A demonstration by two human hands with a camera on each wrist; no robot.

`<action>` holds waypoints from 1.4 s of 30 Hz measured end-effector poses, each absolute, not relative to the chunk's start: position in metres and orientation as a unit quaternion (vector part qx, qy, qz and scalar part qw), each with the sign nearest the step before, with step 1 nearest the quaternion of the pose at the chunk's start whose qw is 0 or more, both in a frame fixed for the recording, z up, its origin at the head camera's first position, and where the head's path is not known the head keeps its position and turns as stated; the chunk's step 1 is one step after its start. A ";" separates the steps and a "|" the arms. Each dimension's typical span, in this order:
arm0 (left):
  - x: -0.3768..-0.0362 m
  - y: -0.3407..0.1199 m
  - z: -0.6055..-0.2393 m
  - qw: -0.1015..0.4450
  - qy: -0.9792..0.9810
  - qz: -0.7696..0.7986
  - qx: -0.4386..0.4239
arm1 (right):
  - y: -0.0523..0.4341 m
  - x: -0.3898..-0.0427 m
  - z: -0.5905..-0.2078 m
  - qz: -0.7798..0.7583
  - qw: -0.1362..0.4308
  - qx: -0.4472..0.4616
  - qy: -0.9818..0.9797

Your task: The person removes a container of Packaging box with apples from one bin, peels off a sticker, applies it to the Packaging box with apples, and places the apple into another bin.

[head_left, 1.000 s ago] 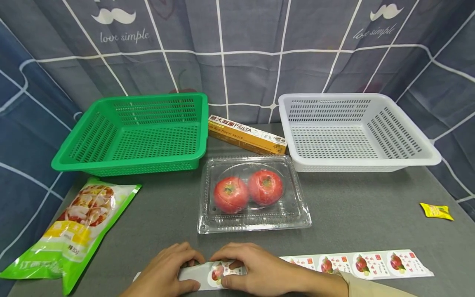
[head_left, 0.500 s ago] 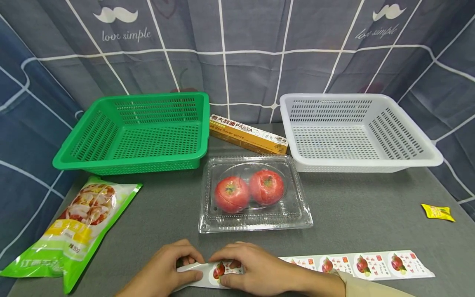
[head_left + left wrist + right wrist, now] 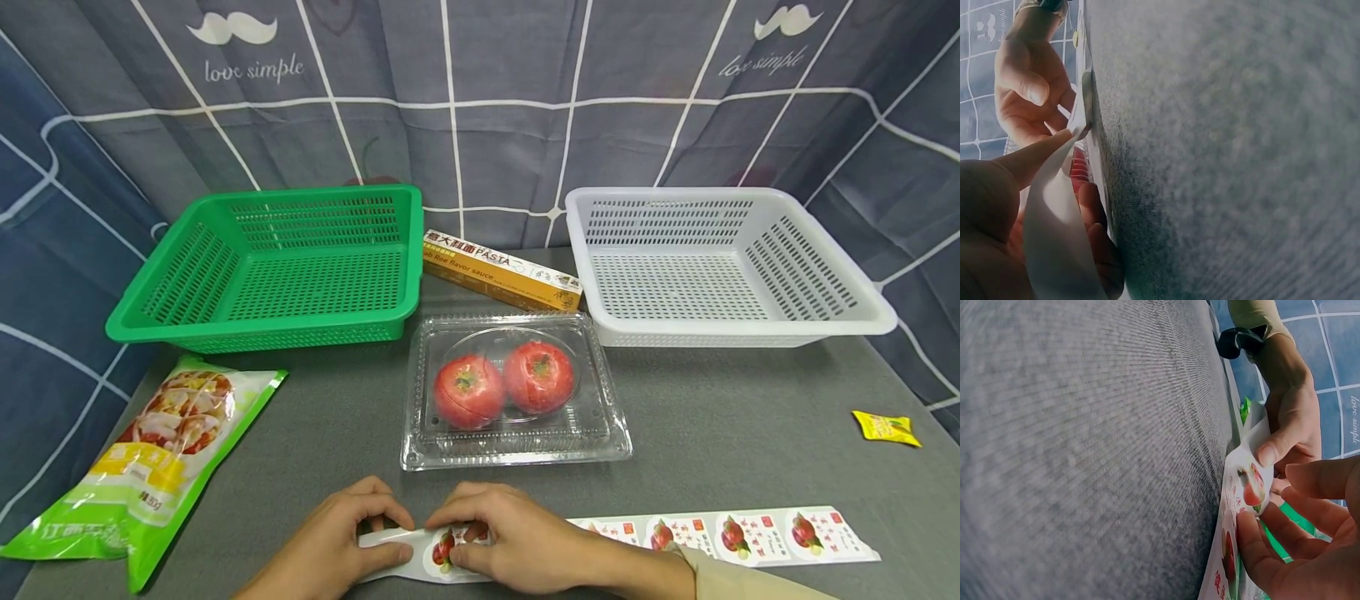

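Observation:
A long sticker strip (image 3: 720, 535) with fruit pictures lies along the table's near edge. My left hand (image 3: 345, 537) pinches its bare white end (image 3: 1054, 219), which curves up off the cloth. My right hand (image 3: 510, 537) lies beside it, with thumb and fingertips (image 3: 1254, 544) pinching the first fruit sticker (image 3: 442, 547) where the strip bends. That sticker (image 3: 1251, 486) shows at the fold in the right wrist view. Just beyond the hands sits a shut clear clamshell box (image 3: 600, 433) with two red tomatoes (image 3: 501, 386) inside.
A green basket (image 3: 187, 283) stands at the back left and a white basket (image 3: 825, 283) at the back right, with an orange pasta box (image 3: 498, 271) between them. A green food pouch (image 3: 150, 467) lies at the left. A small yellow sachet (image 3: 885, 427) lies at the right edge.
The strip's left end, flat on the cloth a second ago, is now lifted and curled in my left hand. Both hands have edged slightly away from me.

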State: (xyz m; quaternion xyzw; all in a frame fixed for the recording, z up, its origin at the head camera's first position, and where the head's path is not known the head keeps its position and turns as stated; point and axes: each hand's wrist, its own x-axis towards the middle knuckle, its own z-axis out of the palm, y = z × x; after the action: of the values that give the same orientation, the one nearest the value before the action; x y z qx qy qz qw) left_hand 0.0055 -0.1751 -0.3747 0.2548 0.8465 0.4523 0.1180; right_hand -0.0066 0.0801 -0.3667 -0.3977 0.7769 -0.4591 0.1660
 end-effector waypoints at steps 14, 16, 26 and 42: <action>0.006 -0.174 -0.374 0.132 0.833 0.471 0.259 | 0.079 -0.002 -0.364 -0.421 0.166 -0.374 0.810; 0.006 -0.174 -0.374 0.139 0.833 0.471 0.256 | 0.079 -0.001 -0.364 -0.416 0.166 -0.370 0.814; 0.006 -0.174 -0.374 0.142 0.833 0.468 0.257 | 0.078 -0.002 -0.367 -0.433 0.172 -0.365 0.806; 0.008 -0.173 -0.375 0.121 0.834 0.457 0.285 | 0.076 -0.002 -0.368 -0.439 0.166 -0.363 0.805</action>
State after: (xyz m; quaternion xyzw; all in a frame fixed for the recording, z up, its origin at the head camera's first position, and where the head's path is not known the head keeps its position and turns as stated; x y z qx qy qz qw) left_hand 0.0081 -0.1727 -0.3749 0.2847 0.8341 0.4569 0.1208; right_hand -0.0019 0.0764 -0.3676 -0.3630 0.8048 -0.4393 0.1657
